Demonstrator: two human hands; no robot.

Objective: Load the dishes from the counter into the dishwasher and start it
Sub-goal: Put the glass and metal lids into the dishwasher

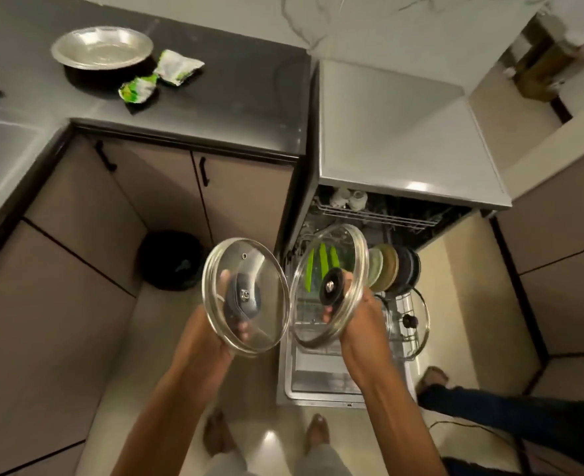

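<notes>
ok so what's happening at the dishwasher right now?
A person stands at the open dishwasher holding two glass lids: left lid in the left hand, right lid in the right hand, above the pulled-out lower rack. Plates and another lid already sit in the rack. A steel dish sits on a dark pot on the counter.

A bowl (101, 46) sits on the table (232, 97), wrappers (177, 67) just to its right. Right of the table stands the dishwasher (403, 139), with plates (391, 267) and a lid (409, 321) in its lower rack (318, 352).
</notes>
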